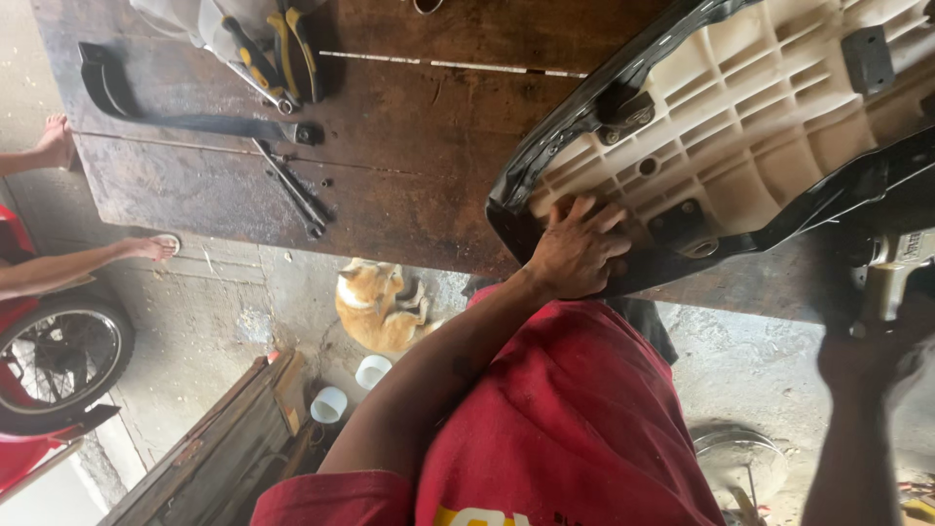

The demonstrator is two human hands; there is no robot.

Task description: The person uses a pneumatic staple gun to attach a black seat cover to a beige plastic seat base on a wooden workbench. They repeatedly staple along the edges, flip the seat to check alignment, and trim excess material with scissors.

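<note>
Left hand (577, 248) is flat on the underside of an upturned motorcycle seat (750, 127), fingers (596, 216) spread wide across the cream ribbed plastic base, palm over the black vinyl edge that wraps the narrow end. The seat lies on the dark wooden desk (429, 146), at the desk's right end in this view, its narrow tip just at the desk edge nearest the person's red shirt (575, 419). Black rubber pads and brackets dot the cream base.

Over on the right, the right hand (862, 356) is dark and blurred, closed around a grey tool (891, 273), likely a staple gun, held just off the seat's lower rim. How tightly those fingers wrap it, you cannot tell from the blur.

Across the desk: a pair of yellow-handled pliers (282, 54) near the far edge, a black strap-like strip (175, 117) lying along the left portion, and two spanners (297, 190) crossed close to the desk's near edge.

Down on the concrete floor, an orange-and-white cat (380, 307) is curled up beside the desk. Two white cups (351, 388) sit near a wooden crate (229, 443). A motorcycle wheel (58, 360) with red bodywork shows at the left, and another person's bare feet (146, 248) rest at that side, one sole against the desk's end.
</note>
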